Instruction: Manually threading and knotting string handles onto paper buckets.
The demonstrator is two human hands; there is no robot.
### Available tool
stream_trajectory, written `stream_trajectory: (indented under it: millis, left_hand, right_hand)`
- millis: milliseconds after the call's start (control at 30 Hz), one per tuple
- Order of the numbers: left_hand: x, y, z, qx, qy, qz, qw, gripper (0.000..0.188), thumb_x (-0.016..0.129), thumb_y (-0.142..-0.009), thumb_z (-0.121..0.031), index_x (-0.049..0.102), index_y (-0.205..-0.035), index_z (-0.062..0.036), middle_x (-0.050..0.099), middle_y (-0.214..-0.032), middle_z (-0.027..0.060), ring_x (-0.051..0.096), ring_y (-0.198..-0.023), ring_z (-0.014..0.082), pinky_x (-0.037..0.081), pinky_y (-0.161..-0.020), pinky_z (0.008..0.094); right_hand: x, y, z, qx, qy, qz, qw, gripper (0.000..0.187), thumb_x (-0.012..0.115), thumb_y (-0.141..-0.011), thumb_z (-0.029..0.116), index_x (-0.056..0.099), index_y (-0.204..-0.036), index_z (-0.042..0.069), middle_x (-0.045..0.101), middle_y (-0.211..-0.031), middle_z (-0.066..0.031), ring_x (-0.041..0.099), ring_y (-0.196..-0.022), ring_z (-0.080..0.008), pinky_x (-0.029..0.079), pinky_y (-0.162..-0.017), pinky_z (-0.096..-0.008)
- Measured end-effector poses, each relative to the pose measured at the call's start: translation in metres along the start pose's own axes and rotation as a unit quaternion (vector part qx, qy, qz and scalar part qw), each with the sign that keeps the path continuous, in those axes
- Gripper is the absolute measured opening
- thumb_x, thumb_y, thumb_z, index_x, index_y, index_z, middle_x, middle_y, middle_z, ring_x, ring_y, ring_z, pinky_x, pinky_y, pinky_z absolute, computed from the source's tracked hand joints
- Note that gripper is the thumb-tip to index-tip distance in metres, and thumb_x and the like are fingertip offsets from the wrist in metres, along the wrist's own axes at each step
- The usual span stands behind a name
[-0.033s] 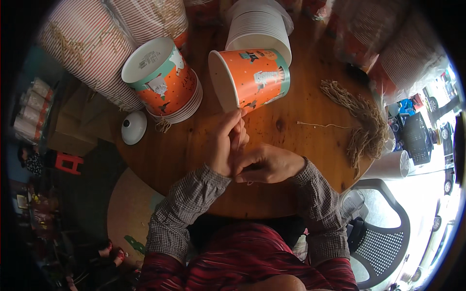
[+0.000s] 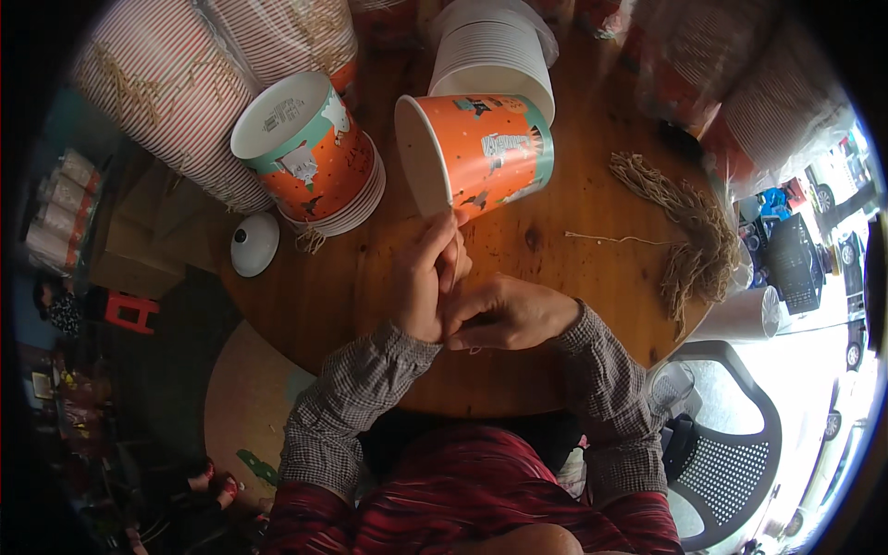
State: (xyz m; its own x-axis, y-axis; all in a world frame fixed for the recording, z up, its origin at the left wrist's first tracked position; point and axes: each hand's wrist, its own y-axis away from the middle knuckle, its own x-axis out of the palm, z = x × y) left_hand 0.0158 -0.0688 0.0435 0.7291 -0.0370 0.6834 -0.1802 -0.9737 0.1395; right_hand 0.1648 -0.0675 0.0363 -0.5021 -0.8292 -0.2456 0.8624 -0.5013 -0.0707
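A paper bucket [image 2: 481,153], orange with a green band, lies tipped on its side with its mouth toward the left. My left hand [image 2: 427,277] is closed, its thumb and finger pinching at the lower edge of the bucket's rim. Just beside it, my right hand [image 2: 513,313] is closed in a pinch against the left palm. A thin string [image 2: 474,351] shows below the right fingers and appears to run between both hands; most of it is hidden.
An upside-down stack of orange buckets [image 2: 319,148] stands left, by a white lid [image 2: 254,244]. White nested tubs [image 2: 490,55] lie behind. A bundle of twine [image 2: 698,250] and a single strand [image 2: 615,239] rest on the round wooden table [image 2: 555,379]. A grey chair [image 2: 731,462] stands right.
The bucket's rim and my left fingertips have shifted very slightly to the left. My right hand stays in nearly the same place.
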Motion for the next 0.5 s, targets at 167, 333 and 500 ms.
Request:
stream_trajectory:
  millis: [167,333,500]
  left_hand:
    - [0.001,0.017,-0.011,0.311,-0.370,0.073,0.872,0.010,0.061,-0.085,-0.002,0.063,-0.094,0.0007,0.060,-0.074,0.0028,0.052,-0.058,0.0076,0.040,-0.052,0.0222]
    - [0.007,0.011,-0.016,0.468,-0.570,0.098,0.668,0.010,0.067,-0.076,0.001,0.063,-0.084,-0.0021,0.060,-0.077,0.0050,0.054,-0.058,0.0125,0.040,-0.049,0.0255]
    - [0.010,0.007,-0.025,0.403,-0.547,0.099,0.727,0.006,0.062,-0.078,0.003,0.060,-0.082,-0.0007,0.056,-0.074,0.0032,0.047,-0.054,0.0070,0.037,-0.048,0.0228]
  right_hand:
    - [0.006,-0.005,-0.002,0.080,-0.009,0.024,0.996,0.012,0.062,-0.086,0.010,0.065,-0.093,0.001,0.065,-0.083,-0.0088,0.062,-0.078,-0.0172,0.049,-0.067,-0.0297]
    - [0.018,-0.008,-0.022,-0.064,0.103,-0.139,0.983,0.022,0.068,-0.079,0.021,0.065,-0.094,0.005,0.063,-0.097,-0.0120,0.060,-0.092,-0.0269,0.047,-0.079,-0.0378]
    - [-0.004,-0.008,0.007,-0.016,0.412,-0.151,0.898,0.016,0.070,-0.070,0.024,0.068,-0.081,0.013,0.061,-0.096,-0.0035,0.057,-0.093,-0.0232,0.044,-0.083,-0.0393]
